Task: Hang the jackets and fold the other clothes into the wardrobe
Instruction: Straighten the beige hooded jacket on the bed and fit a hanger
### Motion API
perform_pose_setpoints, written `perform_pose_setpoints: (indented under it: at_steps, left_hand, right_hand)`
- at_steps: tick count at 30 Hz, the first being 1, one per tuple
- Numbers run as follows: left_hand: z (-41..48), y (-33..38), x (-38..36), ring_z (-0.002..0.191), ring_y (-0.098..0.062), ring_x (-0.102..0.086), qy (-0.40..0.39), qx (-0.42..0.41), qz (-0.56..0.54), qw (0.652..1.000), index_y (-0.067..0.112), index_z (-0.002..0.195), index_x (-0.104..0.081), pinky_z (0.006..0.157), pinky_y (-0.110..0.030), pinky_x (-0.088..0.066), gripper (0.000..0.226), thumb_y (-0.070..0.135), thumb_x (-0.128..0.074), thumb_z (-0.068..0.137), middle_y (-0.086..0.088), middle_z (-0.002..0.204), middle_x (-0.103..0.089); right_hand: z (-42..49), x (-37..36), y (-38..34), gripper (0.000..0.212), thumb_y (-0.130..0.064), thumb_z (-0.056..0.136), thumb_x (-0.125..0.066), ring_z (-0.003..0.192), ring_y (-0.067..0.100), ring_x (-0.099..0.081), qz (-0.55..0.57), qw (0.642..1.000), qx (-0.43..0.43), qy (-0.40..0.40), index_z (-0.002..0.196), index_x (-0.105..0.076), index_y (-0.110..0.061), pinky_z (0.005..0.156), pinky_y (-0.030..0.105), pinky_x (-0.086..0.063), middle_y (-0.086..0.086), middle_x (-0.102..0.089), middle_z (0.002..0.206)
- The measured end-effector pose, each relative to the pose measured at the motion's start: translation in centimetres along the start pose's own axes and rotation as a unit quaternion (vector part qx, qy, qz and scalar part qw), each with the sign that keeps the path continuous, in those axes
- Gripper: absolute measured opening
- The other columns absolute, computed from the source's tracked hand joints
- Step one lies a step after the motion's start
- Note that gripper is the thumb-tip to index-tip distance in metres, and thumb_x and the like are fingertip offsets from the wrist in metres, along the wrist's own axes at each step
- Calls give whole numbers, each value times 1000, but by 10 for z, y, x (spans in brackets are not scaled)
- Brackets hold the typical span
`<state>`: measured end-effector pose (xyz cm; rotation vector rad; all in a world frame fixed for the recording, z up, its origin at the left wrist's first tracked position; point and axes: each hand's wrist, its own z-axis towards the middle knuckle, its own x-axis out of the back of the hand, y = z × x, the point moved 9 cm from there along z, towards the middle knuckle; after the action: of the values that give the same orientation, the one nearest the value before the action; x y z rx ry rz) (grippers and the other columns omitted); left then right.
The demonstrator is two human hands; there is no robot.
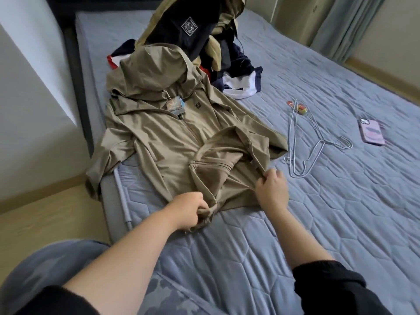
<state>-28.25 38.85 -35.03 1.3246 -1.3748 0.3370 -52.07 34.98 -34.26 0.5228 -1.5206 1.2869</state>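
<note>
One tan jacket [163, 137] lies spread front-up on the bed [306, 235], zipped, with its hood [154, 69] pointing away from the person. Its sleeve on the person's left hangs over the bed's edge. The other sleeve is folded across the lower front. One paper tag [176, 106] sits at the collar.

Two hands are on the jacket. The left hand [188, 210] is closed into a fist around a bunch of the hem at the near edge, the fabric gathered inside the curled fingers. The right hand [271, 189] has its fingers bent and pinches a fold of cloth where the folded sleeve meets the hem. Both forearms are bare, with dark sleeves pushed up near the elbows.

Behind the hood stands one pile [204, 42] of other clothes: dark navy, tan, white and a bit of red. How many garments it holds cannot be told.

To the right of the jacket, lying flat on the quilt, are wire hangers [313, 153]. They overlap, probably two or three. At their far end is a small cluster of red and yellow bits [301, 108], too small to identify. Further right lies one phone [372, 133] in a pinkish case, back up and well apart from the jacket.
</note>
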Motion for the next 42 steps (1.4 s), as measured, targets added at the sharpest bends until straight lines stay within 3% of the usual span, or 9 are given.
perform_pose_setpoints:
  at_steps: [5,9,15,20,26,30,35,38,42]
  left_hand:
    - [-4,13,-36,109,-25,-50,-128,-58,140,980,23,102,-68,85,-33,-41,36,1,-52,79,-1,118,-50]
    - [-4,20,-55,126,-22,-36,-156,-90,204,962,25,115,-67,102,-37,-35,36,15,-57,82,0,137,-40]
    - [8,-14,-40,95,-19,-61,-101,92,-215,967,19,78,-71,87,-28,-45,46,55,-46,91,-6,96,-68]
    - [18,-55,-19,96,-20,-64,88,211,-296,927,22,99,-69,79,-32,-50,30,45,-50,93,-4,101,-69]
    - [35,-49,-32,126,-24,-49,145,262,-422,856,12,150,-23,106,-34,-39,88,40,-70,81,-8,140,-49]
    - [37,-30,-9,130,-21,-44,231,221,-334,887,20,151,-24,104,-24,-32,76,16,-63,86,-6,144,-45]
    - [15,60,39,84,-26,-53,315,-106,-95,938,20,145,-38,72,-33,-50,79,-14,-46,75,7,87,-50]
    - [16,90,15,84,-30,-57,225,-204,33,952,17,148,-32,77,-36,-53,82,-6,-48,71,-5,92,-61]
    - [36,68,-29,114,-20,-50,52,-97,-21,994,29,148,-30,99,-32,-39,58,31,-48,93,-3,120,-58]
  right_hand:
    - [14,-31,3,66,-20,83,-59,131,36,-32,-50,993,-37,-99,141,-30,-10,104,43,-34,15,-33,143]
    - [36,-24,39,31,-13,86,-47,110,37,-55,26,987,-129,-89,116,-56,-9,89,40,-46,18,-59,119]
    - [33,-5,116,24,-6,86,-53,110,37,-56,84,948,-306,-25,109,-57,0,86,35,-43,23,-60,116]
    - [47,18,42,36,3,80,-49,114,31,-45,147,977,-77,135,115,-55,-1,95,29,-30,17,-54,117]
    - [53,-3,-43,40,-17,78,-58,110,26,-47,180,981,41,62,116,-50,-9,93,32,-36,6,-49,114]
    - [59,-40,-54,59,-15,70,-60,123,30,-37,-83,985,144,-54,127,-46,-16,103,40,-31,8,-44,131]
    - [119,22,33,24,-9,79,-51,101,37,-58,-4,995,-92,27,98,-65,-10,81,36,-44,18,-65,104]
    - [124,46,97,25,-8,86,-49,109,38,-57,-3,980,-191,45,106,-64,-2,88,39,-46,23,-61,115]
    - [112,49,123,35,-7,85,-56,121,35,-46,6,987,-158,23,120,-58,-4,98,40,-39,19,-51,128]
